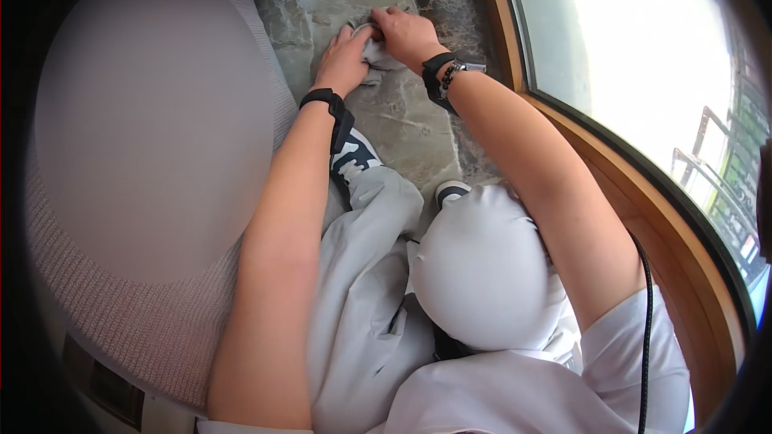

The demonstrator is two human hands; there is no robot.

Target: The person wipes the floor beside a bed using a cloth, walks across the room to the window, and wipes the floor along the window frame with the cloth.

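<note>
A crumpled grey cloth is bunched up just above the marble-patterned floor, between my two hands. My left hand has its fingers curled on the cloth's left side. From the right, my right hand pinches the upper edge of the same cloth, its fingertips close to those of the left. Part of the cloth is hidden under the fingers. A black band circles my left wrist; a black band and beads are on the right one.
A ribbed fabric-covered seat fills the left, partly behind a blurred oval. Along the right runs a window with a wooden frame. My legs and shoes are below the hands. A black cord hangs by my right arm.
</note>
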